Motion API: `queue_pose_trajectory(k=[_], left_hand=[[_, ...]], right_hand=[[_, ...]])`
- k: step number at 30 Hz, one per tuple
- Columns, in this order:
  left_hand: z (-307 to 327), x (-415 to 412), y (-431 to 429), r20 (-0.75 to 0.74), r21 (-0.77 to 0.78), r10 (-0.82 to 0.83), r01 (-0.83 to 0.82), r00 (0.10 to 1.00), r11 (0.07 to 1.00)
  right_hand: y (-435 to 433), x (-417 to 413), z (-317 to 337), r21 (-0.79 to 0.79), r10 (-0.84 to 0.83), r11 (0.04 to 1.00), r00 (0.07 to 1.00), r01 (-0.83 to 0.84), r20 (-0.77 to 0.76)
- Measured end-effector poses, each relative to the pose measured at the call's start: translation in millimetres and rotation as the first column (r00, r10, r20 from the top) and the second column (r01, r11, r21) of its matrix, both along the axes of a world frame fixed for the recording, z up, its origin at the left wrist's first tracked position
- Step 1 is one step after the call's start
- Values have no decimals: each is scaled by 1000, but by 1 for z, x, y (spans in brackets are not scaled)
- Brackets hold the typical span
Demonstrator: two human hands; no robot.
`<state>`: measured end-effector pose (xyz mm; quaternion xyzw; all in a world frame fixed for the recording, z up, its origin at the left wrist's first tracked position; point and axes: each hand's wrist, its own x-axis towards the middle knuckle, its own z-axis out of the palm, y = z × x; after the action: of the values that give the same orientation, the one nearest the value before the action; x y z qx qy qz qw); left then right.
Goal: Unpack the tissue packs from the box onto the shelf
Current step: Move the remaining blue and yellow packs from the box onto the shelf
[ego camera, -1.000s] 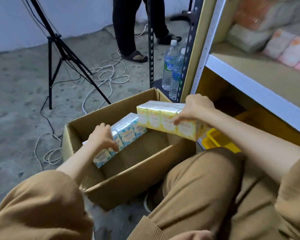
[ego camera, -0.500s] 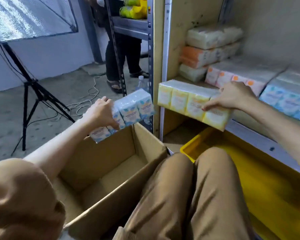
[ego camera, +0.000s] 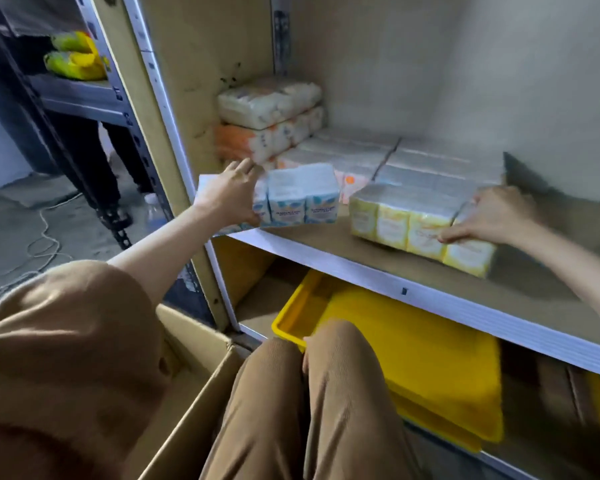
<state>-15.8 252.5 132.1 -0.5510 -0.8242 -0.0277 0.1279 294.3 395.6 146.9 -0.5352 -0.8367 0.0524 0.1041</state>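
Observation:
My left hand (ego camera: 231, 197) grips a blue-and-white tissue pack (ego camera: 302, 199) at its left end, at the front left of the shelf board (ego camera: 326, 249). My right hand (ego camera: 489, 216) holds a yellow tissue pack (ego camera: 406, 223) at its right end; that pack rests on the shelf further right. Behind both packs lie rows of pale tissue packs (ego camera: 413, 161), and more packs in cream and orange (ego camera: 267, 119) are stacked at the back left. The cardboard box (ego camera: 201, 368) stands open at the lower left, beside my knees.
A yellow plastic tray (ego camera: 430, 358) sits on the lower shelf level under the board. The shelf's upright post (ego camera: 174, 133) stands left of my left arm. Beyond it are a dark metal rack, a person's legs, a water bottle (ego camera: 153, 211) and cables on the floor.
Both hands have carried their packs from above the box to the shelf. The yellow pack now rests on the board and the blue one is at its front left.

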Motion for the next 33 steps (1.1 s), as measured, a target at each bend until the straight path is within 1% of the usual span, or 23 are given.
queue_pose_trajectory(k=[2,4,7,8,10,12,13,15,18,22,28,33], left_hand=[[-6,3,25,25,-15,-76,77,997,997],[-12,5,48,43,-28,-134,136,990,990],[-20,2,74,32,-25,-205,206,978,978],[-22,0,80,27,-31,-213,214,977,976],[-27,-4,90,19,-97,-212,213,977,972],[-32,-5,97,52,-167,-201,207,978,964],[-34,-5,99,80,-170,-197,208,977,963],[-35,-3,101,106,-121,-198,210,975,970],[-37,-2,103,107,-65,-198,206,974,976],[-40,-7,111,154,-36,-178,186,972,982],[-40,-15,123,183,15,-169,169,969,986],[-40,-23,129,211,41,-197,193,957,980]], right_hand=[[5,11,-8,-37,-32,999,999,32,-6],[10,17,-15,-71,-17,997,1000,19,25],[22,19,-22,-105,17,994,997,-10,72],[26,19,-23,-118,23,993,996,-13,84],[31,19,-24,-128,33,992,994,-19,103],[30,16,-25,-86,49,995,994,-41,101],[30,14,-26,-60,74,996,992,-68,103],[27,9,-30,-39,114,993,985,-110,132],[28,5,-35,-4,122,992,977,-123,172],[34,-1,-35,3,142,990,980,-144,142],[48,-21,-41,20,158,987,981,-161,111],[54,-29,-45,37,155,987,983,-159,95]])
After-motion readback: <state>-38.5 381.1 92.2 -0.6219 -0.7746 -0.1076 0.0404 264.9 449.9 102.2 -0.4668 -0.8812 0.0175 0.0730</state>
